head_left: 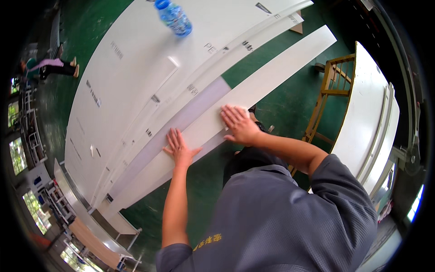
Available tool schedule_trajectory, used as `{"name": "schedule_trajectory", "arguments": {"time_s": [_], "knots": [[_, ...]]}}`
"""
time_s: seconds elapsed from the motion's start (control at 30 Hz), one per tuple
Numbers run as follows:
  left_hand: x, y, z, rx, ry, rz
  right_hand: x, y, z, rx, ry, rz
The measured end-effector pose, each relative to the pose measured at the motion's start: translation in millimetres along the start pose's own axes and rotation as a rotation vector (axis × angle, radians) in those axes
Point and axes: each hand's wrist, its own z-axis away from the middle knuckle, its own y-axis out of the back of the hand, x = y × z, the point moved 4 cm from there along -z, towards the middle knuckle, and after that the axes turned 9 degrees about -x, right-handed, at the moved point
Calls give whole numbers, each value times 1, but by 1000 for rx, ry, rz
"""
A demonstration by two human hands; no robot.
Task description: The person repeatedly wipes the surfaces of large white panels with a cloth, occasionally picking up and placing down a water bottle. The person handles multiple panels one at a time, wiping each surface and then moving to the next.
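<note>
A long, narrow white strip (272, 75) lies diagonally in front of me, its far end pointing to the upper right. My left hand (180, 149) rests flat on it with the fingers spread. Further along the same strip, my right hand (240, 124) lies with fingers stretched out. A bit of something white shows at the edges of the right hand; its kind is hidden beneath the palm. Under the strip is a pale lilac-grey surface (199, 106). Beyond it lie large stacked white sheets (127, 68) with dark printed marks.
A blue-capped plastic bottle (174, 19) stands on the sheets. To the right, more white panels (362, 104) rest by a yellow wooden frame (324, 97). The floor (276, 104) is green. At far left, another person (56, 67) is in view. A workbench (93, 238) stands lower left.
</note>
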Motion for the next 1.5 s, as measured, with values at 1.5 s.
{"name": "schedule_trajectory", "arguments": {"time_s": [1.5], "knots": [[-680,-225,430,-9,595,1134,-642,-166,-263,-94,186,48]]}}
